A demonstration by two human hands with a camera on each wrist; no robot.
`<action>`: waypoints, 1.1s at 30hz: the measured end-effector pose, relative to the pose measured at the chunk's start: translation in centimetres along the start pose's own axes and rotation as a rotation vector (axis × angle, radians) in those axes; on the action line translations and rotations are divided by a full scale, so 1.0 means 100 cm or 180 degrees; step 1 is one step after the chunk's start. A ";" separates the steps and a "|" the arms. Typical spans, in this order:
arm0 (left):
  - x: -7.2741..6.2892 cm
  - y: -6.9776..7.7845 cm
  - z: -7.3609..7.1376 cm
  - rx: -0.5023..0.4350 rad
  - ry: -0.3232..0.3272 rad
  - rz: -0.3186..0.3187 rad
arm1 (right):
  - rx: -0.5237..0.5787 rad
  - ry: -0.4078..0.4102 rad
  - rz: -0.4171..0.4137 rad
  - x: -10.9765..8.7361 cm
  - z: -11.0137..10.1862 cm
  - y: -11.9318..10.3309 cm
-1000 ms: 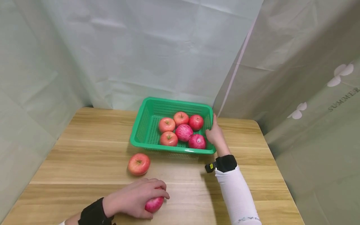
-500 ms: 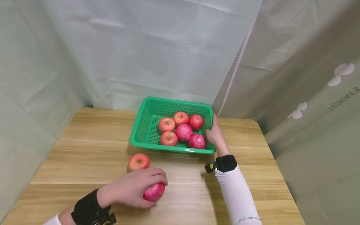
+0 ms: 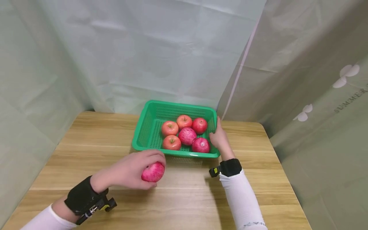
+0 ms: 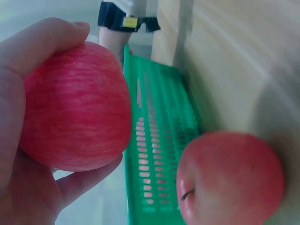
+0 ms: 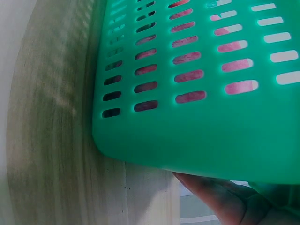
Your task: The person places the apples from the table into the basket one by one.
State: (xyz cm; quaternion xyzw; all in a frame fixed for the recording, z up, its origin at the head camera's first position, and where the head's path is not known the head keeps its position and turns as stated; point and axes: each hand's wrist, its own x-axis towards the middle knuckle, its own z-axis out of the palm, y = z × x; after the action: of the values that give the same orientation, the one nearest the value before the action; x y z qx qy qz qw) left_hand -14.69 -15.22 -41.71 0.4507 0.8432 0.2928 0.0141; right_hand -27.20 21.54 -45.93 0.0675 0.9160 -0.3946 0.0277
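Observation:
My left hand [image 3: 130, 169] grips a red apple [image 3: 153, 172] off the table, just in front of the green basket's near left corner. In the left wrist view thumb and fingers curl round this apple [image 4: 77, 108]. Below it, a second apple [image 4: 234, 178] lies on the table beside the basket wall; the hand hides it in the head view. The green plastic basket [image 3: 139, 131] contains several apples [image 3: 187, 136], gathered toward its middle and right. My right hand [image 3: 219, 137] holds the basket's right end, thumb over the rim and fingers along the outside.
A wooden table [image 3: 95, 143] carries everything. Pale sheeting [image 3: 161, 54] hangs close behind the basket and along both sides. The basket's left part shows its bare perforated floor.
My left hand has lifted the red apple and carried it forward and slightly left, covering the second apple on the table. My right hand stays at the basket.

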 end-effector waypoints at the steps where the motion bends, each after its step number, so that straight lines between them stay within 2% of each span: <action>1: 0.002 -0.002 -0.003 -0.0017 0.0006 0.0003 | 0.0007 0.0001 0.0003 0.000 0.000 0.000; 6: 0.016 -0.016 -0.017 -0.0192 0.0130 0.0023 | -0.0011 0.0004 0.0002 0.000 0.000 0.001; 9: 0.025 -0.025 -0.027 -0.0270 0.0264 -0.0040 | -0.0021 0.0006 -0.0009 0.000 0.000 0.002; 19: 0.055 -0.061 -0.054 0.0004 0.0532 -0.0356 | 0.0007 0.0019 -0.0061 0.000 0.000 -0.001; 25: 0.075 -0.079 -0.059 0.0194 0.0374 -0.0528 | 0.0023 0.0036 -0.0059 0.000 0.000 -0.001; 33: 0.097 -0.087 -0.061 0.0722 0.0152 -0.0533 | 0.0039 0.0029 -0.0019 0.001 0.000 -0.001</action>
State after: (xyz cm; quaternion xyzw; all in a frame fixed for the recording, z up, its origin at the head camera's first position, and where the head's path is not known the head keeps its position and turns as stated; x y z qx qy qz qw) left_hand -28.75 -14.37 -38.74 0.3704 0.9056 0.2042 -0.0327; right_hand -27.36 21.45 -45.91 0.0668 0.9139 -0.3999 0.0219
